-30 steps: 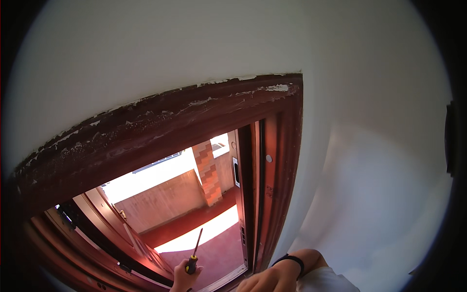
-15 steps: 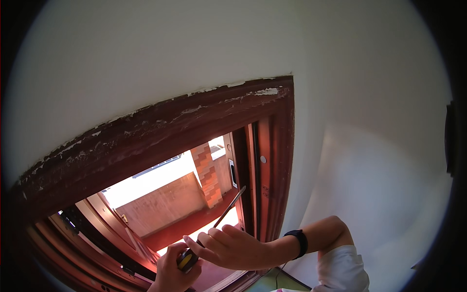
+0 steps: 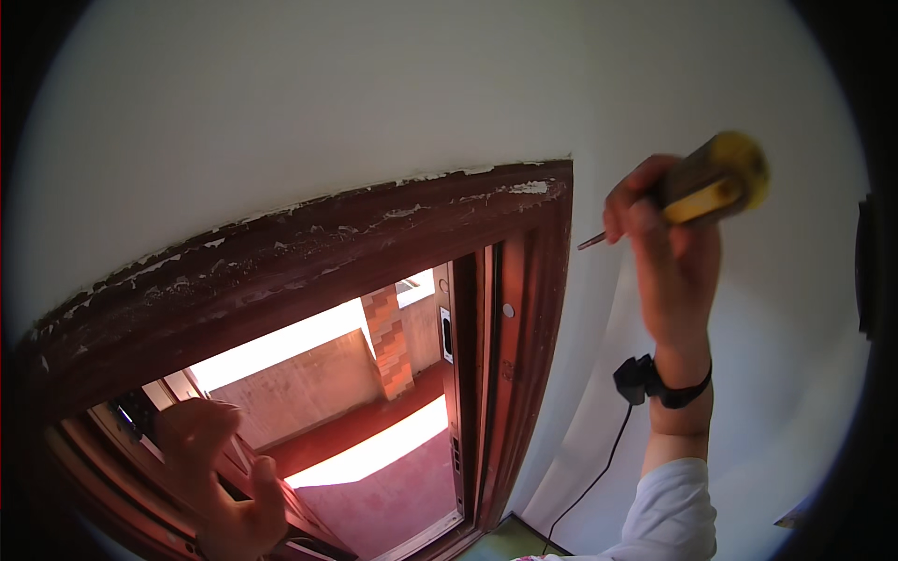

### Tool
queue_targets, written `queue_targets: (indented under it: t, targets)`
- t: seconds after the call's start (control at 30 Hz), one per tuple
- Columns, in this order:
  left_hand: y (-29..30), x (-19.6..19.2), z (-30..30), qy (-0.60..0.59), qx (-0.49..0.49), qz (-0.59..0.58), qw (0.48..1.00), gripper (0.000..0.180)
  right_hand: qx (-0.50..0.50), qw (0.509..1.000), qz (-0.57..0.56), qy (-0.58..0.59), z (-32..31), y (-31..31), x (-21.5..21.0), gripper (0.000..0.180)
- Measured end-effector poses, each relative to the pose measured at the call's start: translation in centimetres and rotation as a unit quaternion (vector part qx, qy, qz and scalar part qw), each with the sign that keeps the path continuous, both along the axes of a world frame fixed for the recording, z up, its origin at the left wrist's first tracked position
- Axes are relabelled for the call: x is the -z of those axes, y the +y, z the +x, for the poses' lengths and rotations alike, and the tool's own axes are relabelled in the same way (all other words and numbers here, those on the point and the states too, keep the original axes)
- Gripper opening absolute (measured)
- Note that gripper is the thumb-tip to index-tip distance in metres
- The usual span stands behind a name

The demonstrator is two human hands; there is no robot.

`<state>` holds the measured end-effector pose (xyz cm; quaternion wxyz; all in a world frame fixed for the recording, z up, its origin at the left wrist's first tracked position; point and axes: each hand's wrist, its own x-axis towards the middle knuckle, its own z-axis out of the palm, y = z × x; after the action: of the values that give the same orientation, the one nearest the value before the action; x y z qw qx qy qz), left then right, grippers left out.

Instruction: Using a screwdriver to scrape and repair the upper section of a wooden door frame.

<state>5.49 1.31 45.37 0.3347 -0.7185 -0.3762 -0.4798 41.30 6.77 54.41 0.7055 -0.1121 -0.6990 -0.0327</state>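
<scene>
A pale wall (image 3: 281, 93) borders a chipped door frame (image 3: 299, 234); near its corner, the right hand (image 3: 675, 262) grasps a screwdriver (image 3: 716, 182), likely light and rigid, best held by its handle (image 3: 703, 200); the left hand (image 3: 210, 488) gapes, apparently empty.

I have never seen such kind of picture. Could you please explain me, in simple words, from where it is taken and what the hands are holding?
There is no machine here, only a person's two bare hands. A wide fisheye camera on the head takes the picture, so straight edges bend.

The right hand is raised before a pale wall. It grips a screwdriver with a yellow-and-dark handle, the metal tip pointing left. A black wristband with a cable sits on that wrist.

The left hand, lower left, is open and seems empty. Instead of a table, you see a dark red door frame with chipped paint.
</scene>
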Motion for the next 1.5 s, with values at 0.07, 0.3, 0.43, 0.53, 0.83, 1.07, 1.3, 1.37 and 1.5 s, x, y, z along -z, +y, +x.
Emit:
queue_targets:
  t: [0.07, 0.3, 0.43, 0.53, 0.83, 1.07, 1.3, 1.37, 1.5]
  targets:
    - [-0.3, -0.3, -3.2, -0.022, -0.067, 0.083, 0.994, 0.030, -0.144, 0.987, 0.073, -0.012, 2.9, -0.8, -5.4, 0.020]
    - [2.4, -2.3, -8.6, 0.011, -0.124, 0.240, 0.963, 0.024, -0.256, 0.966, -0.031, -0.011, -3.2, 2.6, -13.2, 0.036]
    - [3.9, -3.6, -9.0, 0.041, -0.140, 0.254, 0.956, 0.023, -0.213, 0.972, -0.102, -0.004, -6.7, 4.5, -13.2, 0.037]
    - [5.2, -3.8, -8.9, 0.006, -0.112, 0.251, 0.962, 0.023, -0.097, 0.991, -0.084, -0.025, -7.2, 5.6, -12.5, 0.038]
    - [6.7, -4.1, -8.8, 0.010, -0.139, 0.280, 0.950, 0.027, -0.003, 0.979, -0.188, -0.073, -8.8, 5.4, -12.7, 0.034]
    - [8.3, -3.7, -8.3, 0.020, -0.133, 0.276, 0.952, 0.029, 0.052, 0.985, -0.120, -0.110, -7.9, 8.1, -11.7, 0.038]
    - [7.0, -3.5, -9.9, 0.023, -0.132, 0.278, 0.951, 0.030, 0.102, 0.978, -0.136, -0.119, -10.7, 5.3, -12.2, 0.037]
    - [6.7, -3.5, -10.1, 0.024, -0.139, 0.280, 0.950, 0.030, 0.119, 0.978, -0.112, -0.133, -10.8, 6.0, -12.2, 0.036]
    - [7.0, -3.6, -10.2, 0.018, -0.139, 0.287, 0.948, 0.029, 0.173, 0.966, -0.116, -0.153, -10.5, 5.7, -12.2, 0.036]
